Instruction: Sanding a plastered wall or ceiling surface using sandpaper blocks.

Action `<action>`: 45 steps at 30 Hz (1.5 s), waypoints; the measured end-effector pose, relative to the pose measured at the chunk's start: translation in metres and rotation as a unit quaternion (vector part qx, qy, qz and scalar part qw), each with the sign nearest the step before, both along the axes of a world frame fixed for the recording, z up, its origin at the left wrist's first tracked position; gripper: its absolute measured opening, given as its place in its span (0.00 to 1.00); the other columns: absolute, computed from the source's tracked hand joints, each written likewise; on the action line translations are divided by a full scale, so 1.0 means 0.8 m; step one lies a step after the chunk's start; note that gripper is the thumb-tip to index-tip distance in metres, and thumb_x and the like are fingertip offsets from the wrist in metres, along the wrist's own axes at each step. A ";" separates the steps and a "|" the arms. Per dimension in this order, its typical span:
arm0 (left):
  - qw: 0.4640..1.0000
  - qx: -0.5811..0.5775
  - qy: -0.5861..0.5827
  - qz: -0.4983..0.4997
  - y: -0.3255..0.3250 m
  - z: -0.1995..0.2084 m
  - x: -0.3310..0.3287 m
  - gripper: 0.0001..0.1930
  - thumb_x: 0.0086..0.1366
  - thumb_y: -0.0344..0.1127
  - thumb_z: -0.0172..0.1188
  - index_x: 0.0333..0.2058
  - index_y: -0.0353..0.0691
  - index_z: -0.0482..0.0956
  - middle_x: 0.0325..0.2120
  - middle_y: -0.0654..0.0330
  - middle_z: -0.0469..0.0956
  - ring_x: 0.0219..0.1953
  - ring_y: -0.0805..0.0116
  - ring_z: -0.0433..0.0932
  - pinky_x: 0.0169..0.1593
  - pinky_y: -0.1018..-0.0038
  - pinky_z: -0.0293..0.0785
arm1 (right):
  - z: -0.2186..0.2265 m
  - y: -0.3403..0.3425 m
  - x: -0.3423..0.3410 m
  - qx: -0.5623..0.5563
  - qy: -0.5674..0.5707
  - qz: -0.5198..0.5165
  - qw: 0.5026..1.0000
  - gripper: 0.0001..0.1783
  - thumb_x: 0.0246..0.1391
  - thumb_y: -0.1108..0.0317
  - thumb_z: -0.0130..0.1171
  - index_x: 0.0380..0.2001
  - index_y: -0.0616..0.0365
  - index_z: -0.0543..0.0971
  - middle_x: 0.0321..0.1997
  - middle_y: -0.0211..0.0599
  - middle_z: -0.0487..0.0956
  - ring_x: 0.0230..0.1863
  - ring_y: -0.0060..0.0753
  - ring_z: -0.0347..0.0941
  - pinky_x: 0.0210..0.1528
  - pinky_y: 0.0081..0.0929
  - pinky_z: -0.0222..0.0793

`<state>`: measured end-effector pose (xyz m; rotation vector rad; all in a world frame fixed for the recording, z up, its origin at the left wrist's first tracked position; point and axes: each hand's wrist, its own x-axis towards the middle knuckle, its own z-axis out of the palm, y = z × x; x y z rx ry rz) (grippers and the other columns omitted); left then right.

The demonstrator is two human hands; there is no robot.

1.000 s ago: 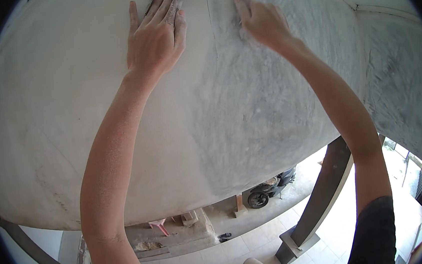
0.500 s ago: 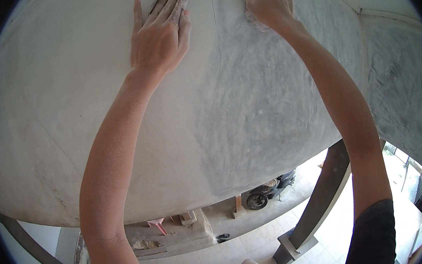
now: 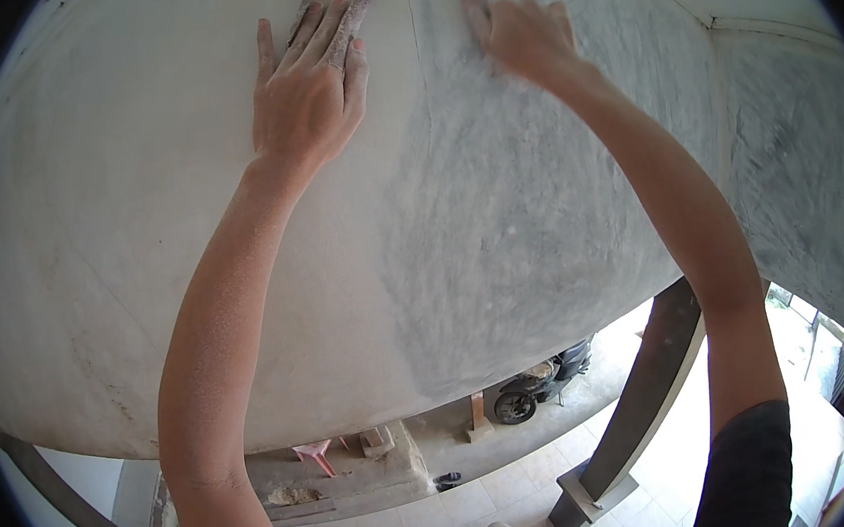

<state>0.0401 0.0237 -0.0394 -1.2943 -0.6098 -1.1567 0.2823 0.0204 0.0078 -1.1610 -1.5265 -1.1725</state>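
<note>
My left hand [image 3: 303,103] presses against the pale wall [image 3: 272,267], fingers stretched upward and coated in grey dust. Beneath those fingers is a dusty grey flat piece [image 3: 308,10] resembling sandpaper, its edges showing at both sides. Higher on the grey-smeared part of the wall [image 3: 538,213], my right hand [image 3: 533,38] is closed, slightly blurred by motion. A similar grey flat piece [image 3: 476,8] shows along its left side; the rest is hidden under the hand. A thin crack [image 3: 413,23] runs down the wall between both hands.
Below the wall's lower edge, a dark angled post [image 3: 644,395] stands on a tiled floor [image 3: 443,508]. Farther down are a parked motorcycle [image 3: 529,395], a pink plastic stool [image 3: 316,457] and a pair of dark shoes [image 3: 447,481]. A wall corner [image 3: 722,117] lies at the right.
My right hand has moved down and a little left across the wall. My left hand also sits slightly lower and farther left in view, as the whole view has shifted a little.
</note>
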 end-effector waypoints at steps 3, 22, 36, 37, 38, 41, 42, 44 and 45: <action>1.000 -0.008 0.003 0.029 -0.003 0.002 -0.004 0.23 0.74 0.43 0.38 0.64 0.49 0.66 0.62 0.66 0.69 0.67 0.67 0.62 0.73 0.51 0.45 | -0.004 -0.007 -0.014 -0.026 0.000 -0.024 0.999 0.37 0.70 0.46 0.32 0.20 0.53 0.82 0.09 0.32 0.72 0.13 0.31 0.66 0.51 0.57 0.62; 1.000 -0.020 0.011 0.015 -0.008 -0.005 -0.020 0.22 0.74 0.42 0.39 0.64 0.49 0.67 0.62 0.66 0.69 0.67 0.65 0.62 0.73 0.49 0.44 | -0.025 0.014 -0.044 0.129 -0.178 -0.120 0.968 0.26 0.71 0.55 0.34 0.35 0.52 0.83 0.12 0.28 0.75 0.15 0.31 0.72 0.45 0.60 0.65; 1.000 -0.019 0.002 -0.002 -0.014 -0.009 -0.001 0.23 0.74 0.41 0.40 0.65 0.49 0.64 0.62 0.64 0.70 0.66 0.64 0.64 0.72 0.48 0.45 | 0.039 0.007 -0.024 0.111 -0.074 -0.104 0.986 0.20 0.69 0.60 0.38 0.37 0.50 0.82 0.20 0.34 0.80 0.24 0.34 0.78 0.51 0.59 0.62; 1.000 -0.024 0.002 -0.003 -0.012 -0.010 -0.002 0.23 0.74 0.41 0.40 0.65 0.49 0.64 0.62 0.64 0.70 0.66 0.64 0.64 0.72 0.48 0.45 | 0.044 0.011 -0.023 0.136 -0.023 -0.104 0.985 0.20 0.69 0.59 0.38 0.38 0.50 0.82 0.21 0.33 0.81 0.26 0.33 0.79 0.51 0.59 0.61; 1.000 -0.028 0.011 -0.005 -0.010 -0.012 -0.004 0.23 0.74 0.40 0.41 0.65 0.49 0.64 0.61 0.64 0.70 0.66 0.64 0.64 0.72 0.48 0.45 | 0.032 0.018 -0.021 0.131 -0.024 -0.105 0.985 0.20 0.69 0.59 0.38 0.38 0.50 0.82 0.21 0.33 0.81 0.26 0.33 0.79 0.51 0.59 0.61; 1.000 -0.019 0.012 0.006 -0.004 -0.014 -0.024 0.23 0.74 0.40 0.41 0.65 0.49 0.64 0.61 0.64 0.71 0.66 0.64 0.65 0.72 0.47 0.45 | -0.007 0.020 -0.055 0.151 -0.179 -0.026 0.972 0.21 0.70 0.58 0.39 0.38 0.50 0.82 0.20 0.31 0.80 0.26 0.33 0.77 0.50 0.53 0.61; 1.000 -0.027 0.011 -0.002 -0.001 -0.016 -0.023 0.23 0.74 0.40 0.41 0.65 0.50 0.64 0.61 0.64 0.71 0.66 0.64 0.65 0.72 0.47 0.45 | 0.003 0.007 -0.053 0.130 -0.167 -0.069 0.975 0.21 0.70 0.58 0.38 0.38 0.51 0.82 0.21 0.32 0.80 0.25 0.35 0.76 0.51 0.51 0.59; 1.000 -0.027 0.011 -0.008 -0.007 -0.014 -0.009 0.23 0.74 0.40 0.41 0.65 0.49 0.64 0.61 0.64 0.71 0.66 0.64 0.65 0.72 0.47 0.45 | 0.041 -0.014 -0.036 0.075 -0.088 -0.081 0.990 0.21 0.70 0.58 0.38 0.38 0.51 0.82 0.22 0.33 0.81 0.25 0.36 0.77 0.51 0.50 0.59; 1.000 -0.028 0.008 -0.002 -0.011 -0.015 -0.008 0.23 0.74 0.41 0.41 0.65 0.49 0.64 0.61 0.64 0.71 0.66 0.64 0.65 0.72 0.47 0.45 | 0.057 -0.013 -0.034 0.021 -0.009 -0.081 0.996 0.21 0.70 0.58 0.38 0.38 0.50 0.82 0.22 0.34 0.81 0.26 0.36 0.78 0.52 0.50 0.59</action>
